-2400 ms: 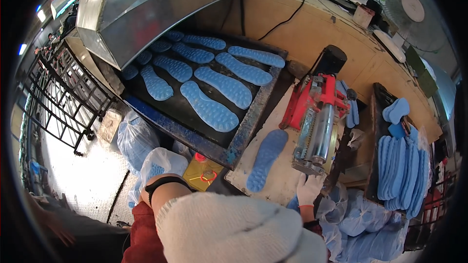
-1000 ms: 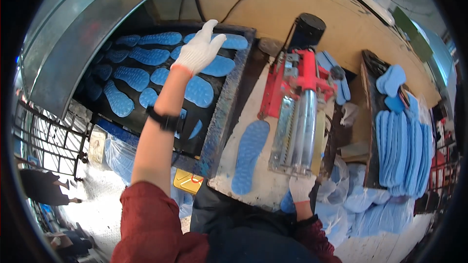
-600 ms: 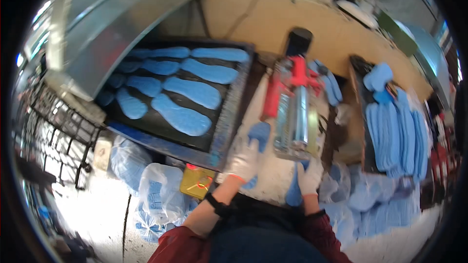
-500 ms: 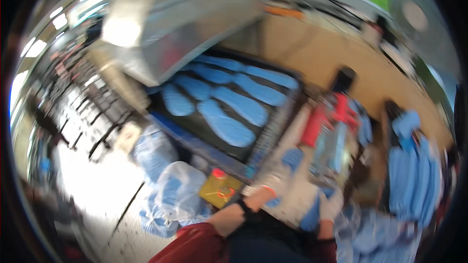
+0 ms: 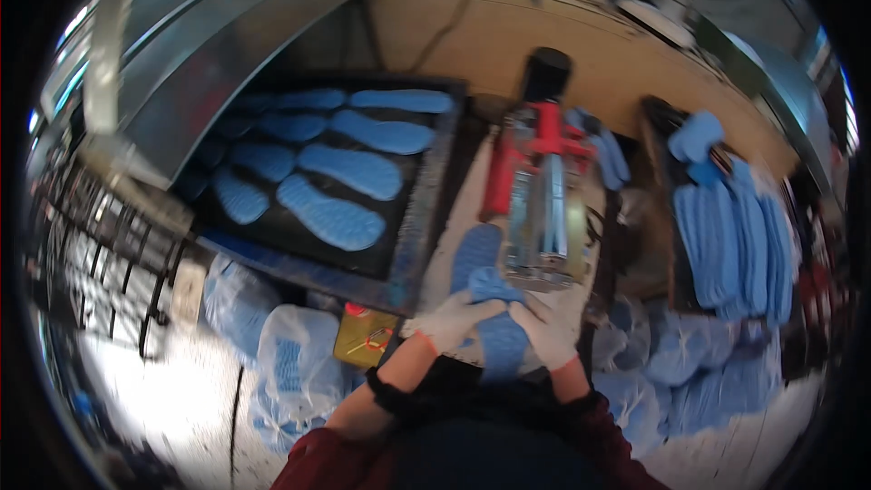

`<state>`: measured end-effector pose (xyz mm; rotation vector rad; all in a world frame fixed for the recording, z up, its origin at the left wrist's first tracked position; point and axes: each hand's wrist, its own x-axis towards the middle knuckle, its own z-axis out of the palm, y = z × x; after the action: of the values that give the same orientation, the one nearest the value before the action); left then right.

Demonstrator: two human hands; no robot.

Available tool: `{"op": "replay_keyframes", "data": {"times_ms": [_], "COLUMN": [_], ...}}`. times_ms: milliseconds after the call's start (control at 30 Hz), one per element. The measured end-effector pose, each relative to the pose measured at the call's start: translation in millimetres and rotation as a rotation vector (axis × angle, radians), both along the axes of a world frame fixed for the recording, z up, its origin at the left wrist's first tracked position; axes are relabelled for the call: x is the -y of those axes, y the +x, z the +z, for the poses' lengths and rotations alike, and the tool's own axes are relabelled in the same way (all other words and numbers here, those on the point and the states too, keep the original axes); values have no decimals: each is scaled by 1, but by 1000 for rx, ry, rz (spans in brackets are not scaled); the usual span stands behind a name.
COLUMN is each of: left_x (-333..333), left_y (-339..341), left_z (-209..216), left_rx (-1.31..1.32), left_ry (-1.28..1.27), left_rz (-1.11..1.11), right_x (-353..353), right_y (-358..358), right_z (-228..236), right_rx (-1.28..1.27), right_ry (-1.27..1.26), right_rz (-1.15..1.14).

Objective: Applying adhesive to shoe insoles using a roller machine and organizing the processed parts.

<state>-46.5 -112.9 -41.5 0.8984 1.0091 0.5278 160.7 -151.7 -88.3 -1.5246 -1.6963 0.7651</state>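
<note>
My left hand (image 5: 454, 319), in a white glove, is closed on a blue insole (image 5: 477, 249) in front of me. From the other side my right hand (image 5: 546, 331), also gloved, grips a blue insole, its thumb meeting the left fingers near the middle. A folded blue piece (image 5: 494, 285) bulges up between the hands, and more blue insole (image 5: 504, 345) hangs toward my body. Whether these are one insole or two, I cannot tell. Just beyond them, on a pale board (image 5: 454, 259), stands a red and chrome clamp-like machine (image 5: 540, 191) with a black cylinder on top.
A dark tray (image 5: 308, 272) at the left carries several blue insoles (image 5: 331, 210) under a metal hood (image 5: 227, 27). To the right, a rack (image 5: 667, 245) holds upright blue insoles (image 5: 735, 240). Clear bags (image 5: 299, 340) and a yellow-green can (image 5: 363, 334) stand below the tray.
My hands have come together over the blue insole; before, they were apart, each beside a separate blue piece. The view has swung right, so the tray sits further left.
</note>
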Motion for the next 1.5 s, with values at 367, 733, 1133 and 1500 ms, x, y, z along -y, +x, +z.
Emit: {"op": "replay_keyframes", "data": {"times_ms": [367,733,1133,1500], "left_x": [-52,-64,-56,-74], "left_y": [31,27,67,63], "left_z": [94,108,73,89], "left_rx": [-615,-666,-820,-799], "left_ry": [890,1130,1098,950], "left_rz": [43,-281,26,53], "right_x": [2,4,7,-1], "right_y": [63,92,86,51], "right_z": [-56,-159,-113,-69], "right_rx": [45,1048,362,267], "right_ry": [-56,265,38,246], "right_rz": [-363,-248,-303,-413]}}
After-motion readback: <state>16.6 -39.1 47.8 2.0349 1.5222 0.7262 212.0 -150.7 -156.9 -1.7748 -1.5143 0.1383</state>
